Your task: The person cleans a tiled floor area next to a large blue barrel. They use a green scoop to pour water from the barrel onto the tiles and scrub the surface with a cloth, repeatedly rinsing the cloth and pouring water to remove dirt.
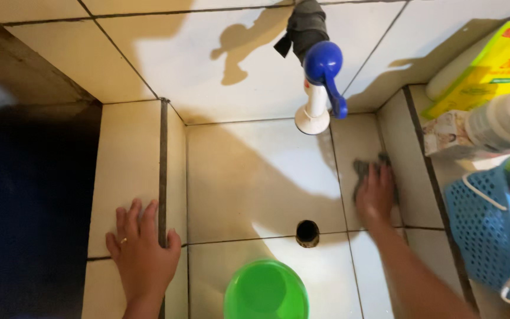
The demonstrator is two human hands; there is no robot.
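My right hand (375,195) presses a dark grey cloth (363,167) flat against the tiled bottom of a sink basin (255,177), at the basin's far right side. My left hand (141,248) rests open, fingers spread, on the tiled ledge (126,159) at the basin's left; a ring shows on one finger. A blue and white tap (320,88) juts from the tiled wall above the basin. A round dark drain hole (307,233) lies in the basin floor, left of my right wrist.
A green plastic bowl (265,290) sits in the basin near the bottom edge. At the right stand a blue mesh basket (491,230), a yellow-green package (491,65) and a white container (503,121). A dark opening (30,207) lies at the left.
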